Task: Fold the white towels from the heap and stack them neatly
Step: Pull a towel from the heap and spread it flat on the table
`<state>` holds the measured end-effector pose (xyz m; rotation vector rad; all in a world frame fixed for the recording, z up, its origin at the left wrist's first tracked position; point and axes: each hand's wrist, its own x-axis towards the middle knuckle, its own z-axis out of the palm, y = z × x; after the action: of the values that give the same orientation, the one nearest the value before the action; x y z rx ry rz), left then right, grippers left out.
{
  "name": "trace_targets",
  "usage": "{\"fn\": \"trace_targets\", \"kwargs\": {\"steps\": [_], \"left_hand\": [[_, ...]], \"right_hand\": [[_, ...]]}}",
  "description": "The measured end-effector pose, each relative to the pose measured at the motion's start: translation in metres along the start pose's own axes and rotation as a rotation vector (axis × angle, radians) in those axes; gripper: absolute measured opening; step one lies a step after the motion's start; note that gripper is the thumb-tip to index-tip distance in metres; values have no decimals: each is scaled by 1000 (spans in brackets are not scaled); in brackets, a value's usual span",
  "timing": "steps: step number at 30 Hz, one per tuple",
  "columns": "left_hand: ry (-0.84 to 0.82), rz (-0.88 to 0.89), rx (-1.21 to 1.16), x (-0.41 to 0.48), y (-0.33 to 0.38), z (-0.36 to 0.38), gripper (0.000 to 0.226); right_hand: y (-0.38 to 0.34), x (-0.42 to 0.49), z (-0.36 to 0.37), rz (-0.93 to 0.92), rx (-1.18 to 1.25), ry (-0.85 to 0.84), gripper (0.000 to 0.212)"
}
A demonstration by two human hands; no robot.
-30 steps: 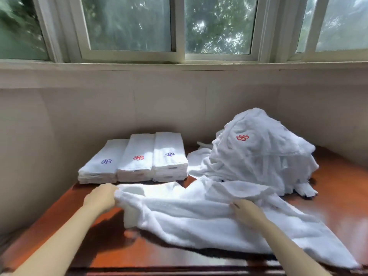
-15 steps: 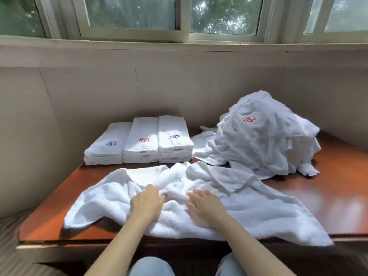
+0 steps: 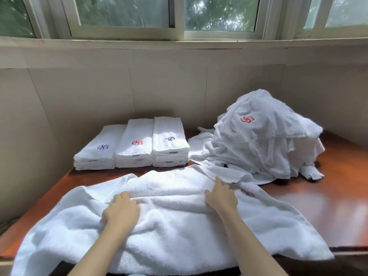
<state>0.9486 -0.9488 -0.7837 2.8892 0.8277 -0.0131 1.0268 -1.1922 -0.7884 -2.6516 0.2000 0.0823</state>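
A large white towel (image 3: 179,242) lies spread and wrinkled across the front of the wooden table (image 3: 330,208), its near edge hanging over the table's front. My left hand (image 3: 121,213) rests on the towel left of its middle, fingers on a raised fold. My right hand (image 3: 221,196) lies flat on the towel further right, fingers pointing away from me toward a turned-over corner. The heap of unfolded white towels (image 3: 258,144), one with a red flower emblem, sits at the back right. Three stacks of folded towels (image 3: 135,150) stand side by side at the back left.
A beige wall (image 3: 179,86) and a window sill run along the back and both sides of the table. Bare wood shows at the right front and in a strip along the left edge.
The towel has been pulled toward me and spread wider. My hands came together at its middle, then moved apart, the right one going further up and right.
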Motion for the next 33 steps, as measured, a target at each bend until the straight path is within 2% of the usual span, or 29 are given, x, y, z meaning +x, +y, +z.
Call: {"fn": "trace_targets", "kwargs": {"steps": [3, 6, 9, 11, 14, 16, 19, 21, 24, 26, 28, 31, 33], "left_hand": [[96, -9, -117, 1, -8, 11, 42], [262, -47, -3, 4, -10, 18, 48], [279, -14, -39, 15, -15, 24, 67], [247, 46, -132, 22, -18, 24, 72], [279, 65, -175, 32, -27, 13, 61], [232, 9, -188, 43, -36, 2, 54], [109, -81, -115, 58, -57, -8, 47], [49, -104, -157, 66, -68, -11, 39], [-1, -80, -163, 81, -76, -15, 16], [14, -100, -132, 89, -80, -17, 17], [94, -206, -305, 100, -86, -14, 29], [308, -422, -930, 117, -105, -12, 14], [375, -535, -1128, 136, -127, -17, 21]], "right_hand": [[0, 4, -1, 16, -63, -34, 60], [-11, 2, -1, 38, -112, -28, 52], [-30, -2, 12, -172, -142, 20, 32], [-47, -3, 23, -347, -141, 40, 32], [-71, -4, 40, -514, -108, 0, 35], [-79, -3, 50, -574, -124, -9, 31], [-86, -1, 58, -549, -118, 70, 27], [-90, 3, 57, -480, -46, 90, 25], [-93, 20, 54, -417, -76, 91, 27], [-93, 36, 52, -389, -124, 66, 24], [-96, 51, 49, -364, -168, 31, 12], [-99, 66, 48, -340, -207, 20, 4], [-99, 73, 48, -328, -203, 25, 4]]}}
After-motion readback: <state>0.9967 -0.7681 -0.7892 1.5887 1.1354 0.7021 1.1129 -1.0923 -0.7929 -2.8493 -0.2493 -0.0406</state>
